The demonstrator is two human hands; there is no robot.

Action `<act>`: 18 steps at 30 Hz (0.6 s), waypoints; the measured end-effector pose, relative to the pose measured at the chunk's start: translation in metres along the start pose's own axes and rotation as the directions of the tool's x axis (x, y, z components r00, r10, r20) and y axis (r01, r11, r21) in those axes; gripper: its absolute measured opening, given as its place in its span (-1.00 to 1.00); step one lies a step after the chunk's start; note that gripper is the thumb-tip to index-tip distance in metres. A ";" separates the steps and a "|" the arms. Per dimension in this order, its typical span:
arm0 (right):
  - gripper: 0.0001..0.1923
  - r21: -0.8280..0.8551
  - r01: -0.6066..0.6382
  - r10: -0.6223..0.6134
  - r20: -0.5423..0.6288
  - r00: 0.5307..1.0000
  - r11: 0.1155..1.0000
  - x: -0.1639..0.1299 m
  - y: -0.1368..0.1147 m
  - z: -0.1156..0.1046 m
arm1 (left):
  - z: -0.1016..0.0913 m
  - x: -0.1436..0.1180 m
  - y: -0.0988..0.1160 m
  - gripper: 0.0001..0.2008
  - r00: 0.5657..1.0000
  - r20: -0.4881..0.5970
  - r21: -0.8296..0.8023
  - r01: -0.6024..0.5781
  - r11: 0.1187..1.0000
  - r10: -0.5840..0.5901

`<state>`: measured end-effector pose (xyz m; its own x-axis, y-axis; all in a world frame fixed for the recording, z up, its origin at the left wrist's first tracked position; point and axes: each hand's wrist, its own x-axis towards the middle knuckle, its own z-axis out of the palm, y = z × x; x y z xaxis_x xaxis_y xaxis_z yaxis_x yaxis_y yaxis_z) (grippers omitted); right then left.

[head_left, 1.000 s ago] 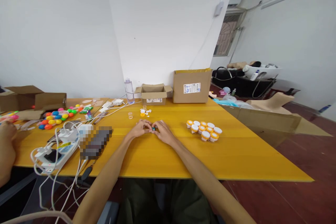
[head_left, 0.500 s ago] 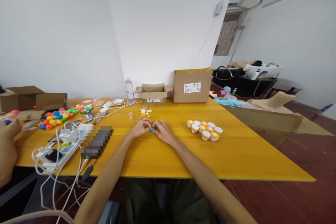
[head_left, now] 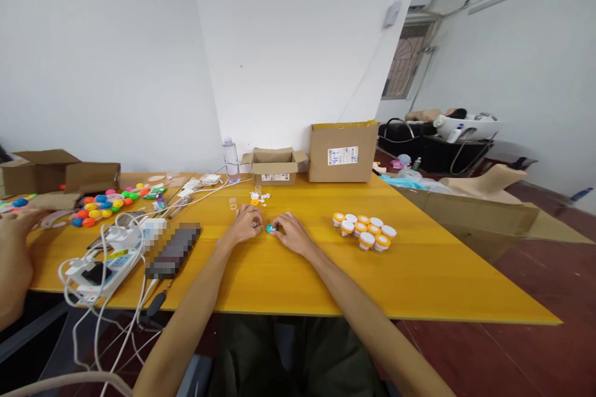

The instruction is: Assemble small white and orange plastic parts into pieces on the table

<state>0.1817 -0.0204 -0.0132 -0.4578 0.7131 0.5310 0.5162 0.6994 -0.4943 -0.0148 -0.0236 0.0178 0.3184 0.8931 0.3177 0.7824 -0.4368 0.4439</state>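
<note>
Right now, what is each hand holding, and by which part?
The right hand pinches a small teal piece by its rim at the fingertips. The left hand grips something tiny, too small to identify.

White walls (head_left: 116, 43) — red-brown floor (head_left: 512, 347)

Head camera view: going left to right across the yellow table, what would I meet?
Coloured balls → white power strip → left hand → small teal piece → right hand → orange-capped jars.
</note>
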 end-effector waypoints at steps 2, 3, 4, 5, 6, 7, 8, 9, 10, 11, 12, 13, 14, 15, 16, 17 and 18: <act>-0.85 0.002 0.003 -0.003 0.008 1.000 1.000 0.000 0.000 -0.001 | 0.000 -0.001 -0.001 -0.92 1.000 0.014 -0.007 -0.007 1.000 0.008; -0.85 0.002 0.004 -0.004 0.012 1.000 1.000 0.000 0.000 -0.001 | 0.001 -0.001 -0.001 -0.88 1.000 0.024 -0.016 -0.013 1.000 0.014; -0.85 0.002 0.006 -0.006 0.014 1.000 1.000 0.000 0.000 -0.001 | 0.001 -0.001 -0.001 -0.83 0.999 0.039 -0.025 -0.020 0.999 0.021; -0.84 0.000 0.009 -0.009 0.014 1.000 1.000 0.000 0.001 0.000 | 0.002 -0.001 -0.001 -0.79 0.998 0.058 -0.037 -0.029 0.999 0.031; -0.84 -0.003 0.013 -0.013 0.012 1.000 1.000 0.000 0.001 0.000 | 0.002 -0.002 -0.001 -0.76 0.996 0.077 -0.049 -0.038 0.998 0.041; -0.84 -0.006 0.016 -0.016 0.009 1.000 1.000 0.000 0.001 0.000 | 0.003 -0.002 -0.001 -0.74 0.994 0.093 -0.060 -0.045 0.997 0.051; -0.85 -0.009 0.019 -0.019 0.004 1.000 1.000 0.001 0.002 0.001 | 0.003 -0.002 0.000 -0.73 0.993 0.104 -0.066 -0.051 0.996 0.058; -0.85 -0.011 0.021 -0.021 0.001 1.000 1.000 0.001 0.002 0.001 | 0.003 -0.002 0.001 -0.74 0.992 0.112 -0.070 -0.054 0.996 0.062; -0.86 -0.010 0.022 -0.022 0.000 1.000 1.000 0.001 0.002 0.001 | 0.003 -0.002 0.002 -0.74 0.991 0.116 -0.071 -0.056 0.996 0.064; -0.86 -0.009 0.023 -0.023 0.002 1.000 1.000 0.001 0.003 0.001 | 0.003 -0.002 0.003 -0.75 0.991 0.117 -0.069 -0.055 0.996 0.063; -0.87 -0.006 0.024 -0.024 0.005 1.000 1.000 0.001 0.003 0.001 | 0.003 -0.002 0.003 -0.76 0.991 0.119 -0.065 -0.053 0.996 0.060; -0.87 -0.003 0.023 -0.023 0.009 1.000 1.000 0.001 0.003 0.000 | 0.004 -0.002 0.004 -0.77 0.991 0.119 -0.063 -0.050 0.997 0.057; -0.87 -0.001 0.022 -0.022 0.015 1.000 1.000 0.001 0.003 0.000 | 0.004 -0.002 0.004 -0.78 0.991 0.119 -0.061 -0.049 0.997 0.056; -0.87 0.001 0.021 -0.021 0.019 1.000 1.000 0.001 0.003 0.000 | 0.004 -0.002 0.004 -0.78 0.992 0.114 -0.061 -0.050 0.997 0.057; -0.87 0.003 0.021 -0.021 0.021 1.000 1.000 0.001 0.003 0.000 | 0.005 -0.002 0.004 -0.79 0.992 0.109 -0.063 -0.052 0.997 0.059; -0.88 0.004 0.022 -0.022 0.020 1.000 1.000 0.001 0.003 -0.001 | 0.005 -0.002 0.004 -0.79 0.993 0.104 -0.067 -0.056 0.996 0.063; -0.88 0.005 0.025 -0.025 0.018 1.000 1.000 0.001 0.003 0.000 | 0.006 -0.002 0.003 -0.80 0.993 0.099 -0.073 -0.061 0.995 0.068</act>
<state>0.1830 -0.0178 -0.0137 -0.4835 0.6961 0.5307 0.5008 0.7173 -0.4845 -0.0099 -0.0260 0.0139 0.4223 0.8677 0.2623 0.7204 -0.4969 0.4839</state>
